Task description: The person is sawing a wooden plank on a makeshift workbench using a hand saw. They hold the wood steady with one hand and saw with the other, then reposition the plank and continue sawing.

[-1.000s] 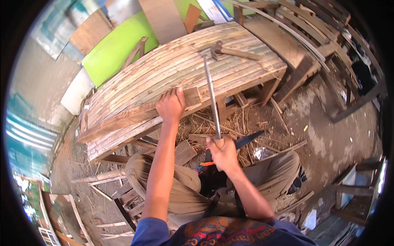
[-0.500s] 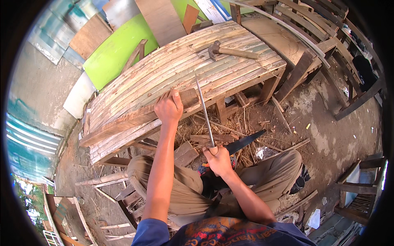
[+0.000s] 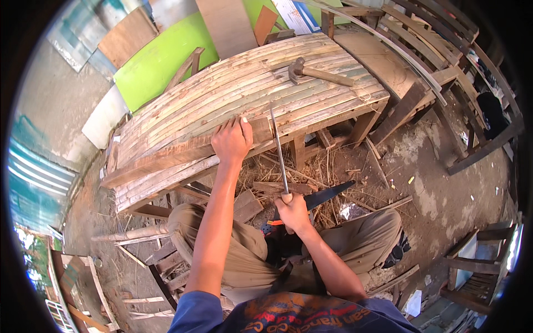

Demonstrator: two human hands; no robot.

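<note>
A thick wooden plank lies along the near edge of the slatted table, running to about the table's left end. The left hand is clamped down over the plank near its right end, fingers curled across the top. Just off the table's near edge, the right hand is wrapped round the wooden handle of a long thin blade, which slants up over the tabletop beside the plank's end; whether blade and plank touch, I cannot tell. A hammer rests on the table's right half, beyond the blade's tip and well apart from the plank. Below the near edge sits a dark-bladed saw, partly hidden by the right hand, with straw and wood scraps around it. Behind the table lean a bright green panel and a brown board; slatted wooden frames crowd its right end. On the table's near side, the person's dark blue shirt carries orange and red printed lettering, partly readable.
</note>
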